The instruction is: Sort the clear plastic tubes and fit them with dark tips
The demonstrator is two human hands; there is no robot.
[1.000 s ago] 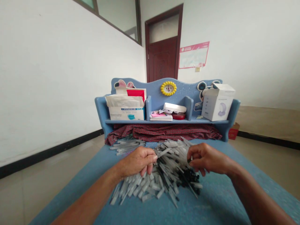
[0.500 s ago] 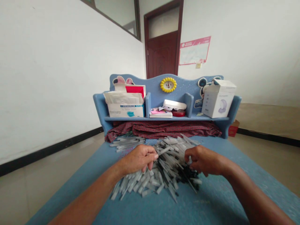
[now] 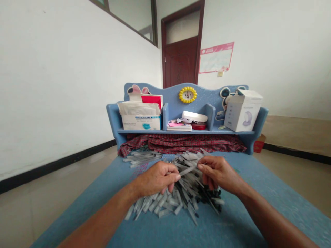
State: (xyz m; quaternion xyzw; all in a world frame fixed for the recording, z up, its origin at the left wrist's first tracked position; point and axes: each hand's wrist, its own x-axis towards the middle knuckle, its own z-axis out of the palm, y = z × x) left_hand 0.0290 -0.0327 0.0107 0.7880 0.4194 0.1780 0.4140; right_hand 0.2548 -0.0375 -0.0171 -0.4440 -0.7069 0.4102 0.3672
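Observation:
Between my two hands a slim translucent plastic tube (image 3: 188,171) slants up to the right. My left hand (image 3: 159,177) is closed, pinching its lower left end between thumb and forefinger. Closed at the tube's upper right end is my right hand (image 3: 218,172); whether a small part is also in those fingers cannot be made out. Below and behind both hands spreads a loose pile of similar translucent tubes (image 3: 161,203). Small black pieces (image 3: 207,194) lie heaped under my right hand, partly hidden by it.
A separate bunch of tubes (image 3: 142,158) lies at the back left of the blue table (image 3: 144,234). Behind it, checked cloth (image 3: 181,143) is tucked under a blue shelf (image 3: 165,131). The shelf bears a mask box (image 3: 141,120), a white carton (image 3: 243,112) and a red round tin (image 3: 198,126).
My right hand has moved up and left from above the black pieces to the free end of the tube. My left hand keeps its pinch, and the view has shifted slightly.

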